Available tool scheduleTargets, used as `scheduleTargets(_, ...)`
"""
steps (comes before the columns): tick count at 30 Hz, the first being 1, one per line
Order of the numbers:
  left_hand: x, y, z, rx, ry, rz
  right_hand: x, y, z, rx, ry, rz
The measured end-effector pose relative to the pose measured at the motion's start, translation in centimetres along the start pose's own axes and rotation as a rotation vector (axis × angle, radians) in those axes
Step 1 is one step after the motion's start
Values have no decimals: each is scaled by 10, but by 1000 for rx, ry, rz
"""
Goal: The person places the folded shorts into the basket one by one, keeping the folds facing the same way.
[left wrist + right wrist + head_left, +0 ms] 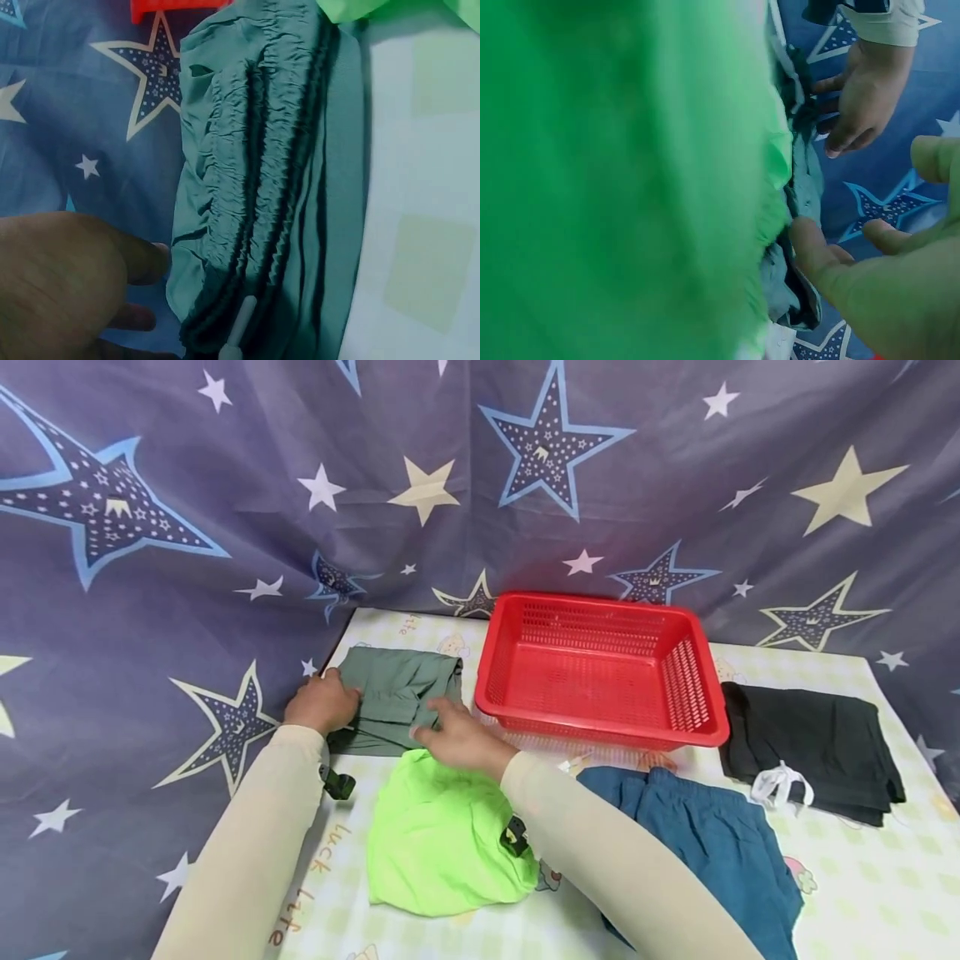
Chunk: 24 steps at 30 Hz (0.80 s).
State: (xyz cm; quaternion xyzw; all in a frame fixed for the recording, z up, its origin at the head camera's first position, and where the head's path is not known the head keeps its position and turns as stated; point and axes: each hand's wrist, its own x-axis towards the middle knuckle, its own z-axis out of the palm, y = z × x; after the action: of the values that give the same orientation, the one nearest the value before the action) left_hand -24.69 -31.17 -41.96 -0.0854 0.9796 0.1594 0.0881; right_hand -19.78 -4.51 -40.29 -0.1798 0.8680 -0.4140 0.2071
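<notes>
Folded grey-green shorts lie at the far left of the table; their gathered elastic waistband shows in the left wrist view. Beside their left edge is my left hand, fingers loosely extended and at most touching the cloth. My right hand hovers by their right front corner, thumb and fingers apart and holding nothing. Just in front lies a lime-green garment, under my right forearm. That bright cloth fills much of the right wrist view, where both hands flank the shorts.
A red plastic basket with nothing in it stands at the back middle. Blue shorts lie partly behind my right forearm. Folded black shorts with a white drawstring are at the right. A star-print curtain borders the checked tablecloth.
</notes>
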Motion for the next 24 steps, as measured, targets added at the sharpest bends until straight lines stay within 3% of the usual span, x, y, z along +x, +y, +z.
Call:
scheduleTargets(3,-5,-1,8,9,63,19,-1,5,4,-71,25,-11)
scheduleTargets(5,-14,1,13,17,146,58,-5,10,4,-140,49,-35)
scheduleTargets(8,-32,6,18,41,275,143,-14,19,2,-222,66,-59)
scheduleTargets(10,-47,11,21,46,297,186,-23,24,1,-272,75,-68)
scheduleTargets(12,-61,17,24,39,236,211,-32,28,0,-323,80,-53)
scheduleTargets(18,-102,35,40,53,-107,181,-65,38,-5,-529,175,-49)
scheduleTargets(21,-118,42,48,107,-186,191,-84,43,-10,-581,198,9)
scheduleTargets(24,-130,45,52,133,-198,197,-102,45,-15,-591,167,96)
